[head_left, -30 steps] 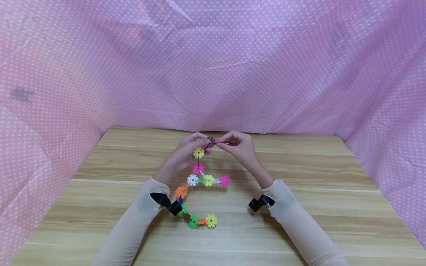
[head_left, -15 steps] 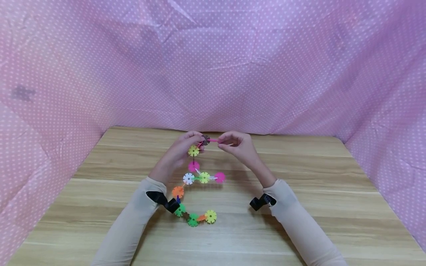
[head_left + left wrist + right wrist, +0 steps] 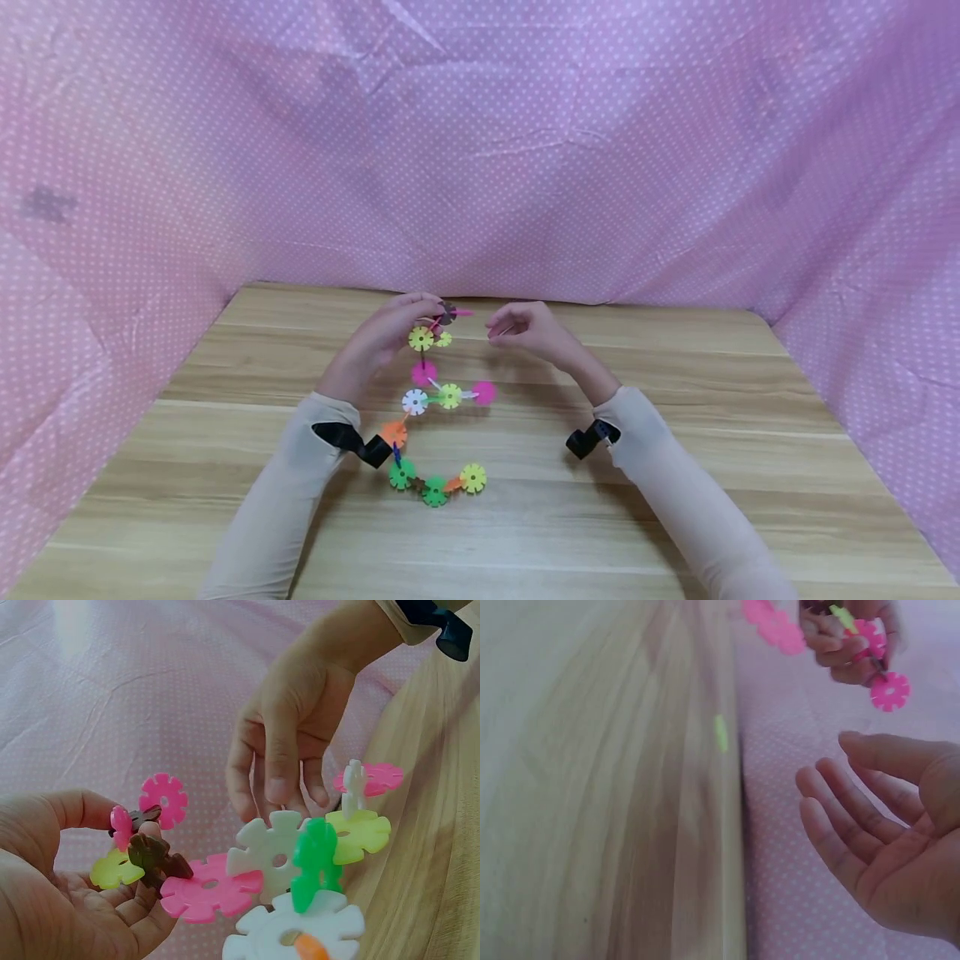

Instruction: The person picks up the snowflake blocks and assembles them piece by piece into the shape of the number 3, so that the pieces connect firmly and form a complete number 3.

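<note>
My left hand (image 3: 382, 333) pinches the upper end of a chain of slotted plastic snowflake discs near a dark brown disc (image 3: 447, 313). A pink disc (image 3: 172, 801) is slotted onto that brown one and sticks out to the right. Below hang yellow (image 3: 421, 338), pink, white (image 3: 415, 402) and orange discs. A short side branch ends in another pink disc (image 3: 485, 393). At the lower end the chain curves through green discs (image 3: 402, 474) to a yellow disc (image 3: 473, 478). Apart from the chain, my right hand (image 3: 536, 329) holds nothing, its fingers loosely bent.
A loose yellow disc (image 3: 444, 339) lies on the wooden table (image 3: 637, 500) near its far edge, just behind the chain. Pink dotted cloth (image 3: 480, 150) hangs around the back and sides. Each wrist wears a black camera mount (image 3: 592, 438).
My right hand has let go of the pink end disc and its fingers have loosened. My left hand has moved left with the chain, uncovering the loose yellow disc.
</note>
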The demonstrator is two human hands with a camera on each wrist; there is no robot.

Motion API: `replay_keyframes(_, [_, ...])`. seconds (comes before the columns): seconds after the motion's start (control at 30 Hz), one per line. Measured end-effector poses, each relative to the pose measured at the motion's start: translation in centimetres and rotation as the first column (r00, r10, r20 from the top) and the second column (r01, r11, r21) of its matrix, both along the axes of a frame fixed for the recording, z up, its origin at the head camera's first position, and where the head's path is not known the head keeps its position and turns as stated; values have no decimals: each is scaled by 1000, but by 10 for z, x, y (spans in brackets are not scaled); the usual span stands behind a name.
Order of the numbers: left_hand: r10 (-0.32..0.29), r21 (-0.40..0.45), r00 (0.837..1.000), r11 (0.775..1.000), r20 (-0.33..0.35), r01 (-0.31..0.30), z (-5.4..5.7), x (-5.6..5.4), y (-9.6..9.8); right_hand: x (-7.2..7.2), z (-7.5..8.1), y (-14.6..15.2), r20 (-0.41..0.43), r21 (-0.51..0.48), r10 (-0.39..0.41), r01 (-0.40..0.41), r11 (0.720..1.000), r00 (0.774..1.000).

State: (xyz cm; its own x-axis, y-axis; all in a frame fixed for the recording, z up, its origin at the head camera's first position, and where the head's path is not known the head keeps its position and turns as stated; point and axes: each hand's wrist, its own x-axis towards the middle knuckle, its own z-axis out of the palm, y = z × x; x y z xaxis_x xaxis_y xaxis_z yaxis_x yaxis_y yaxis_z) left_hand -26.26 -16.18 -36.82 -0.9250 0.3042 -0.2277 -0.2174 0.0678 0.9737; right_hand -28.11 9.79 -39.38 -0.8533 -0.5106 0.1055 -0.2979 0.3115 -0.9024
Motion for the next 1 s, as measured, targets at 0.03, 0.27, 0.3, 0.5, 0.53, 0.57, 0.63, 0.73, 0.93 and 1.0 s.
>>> replay_keyframes(0.03, [1, -1, 1000, 1000, 6, -1, 1, 0, -1, -2, -1, -1, 18, 14, 24, -24, 1000, 1000])
replay_keyframes(0.27, [-15, 0, 1000, 1000, 16, 15, 4, -1, -4, -15, -9, -11, 174, 135, 109, -133, 982, 979])
replay_keyframes(0.3, [-17, -1, 1000, 1000, 16, 17, 3, 0, -4, -17, -10, -13, 174, 153, 113, -141, 978, 978])
replay_keyframes(0.5, [-17, 2, 1000, 1000, 11, 17, 1, -1, -3, -26, -22, -23, 156, 203, 146, -176, 963, 977])
replay_keyframes(0.53, [-16, 4, 1000, 1000, 10, 16, 0, -1, -3, -26, -23, -25, 151, 212, 153, -184, 960, 977])
replay_keyframes(0.57, [-16, 4, 1000, 1000, 9, 16, 0, -1, -3, -27, -24, -27, 147, 223, 158, -189, 956, 976])
replay_keyframes(0.63, [-14, 7, 1000, 1000, 8, 14, -1, 0, -3, -28, -25, -31, 137, 244, 163, -193, 951, 977])
replay_keyframes(0.73, [-14, 11, 1000, 1000, 6, 14, -2, 0, -3, -31, -26, -37, 124, 264, 161, -189, 946, 979])
replay_keyframes(0.93, [-5, 16, 1000, 1000, 9, 5, -1, 0, -3, -40, -31, -49, 115, 279, 140, -167, 946, 983])
replay_keyframes(1.0, [-1, 14, 1000, 1000, 10, 1, -1, 0, -3, -43, -33, -52, 115, 274, 137, -164, 948, 984])
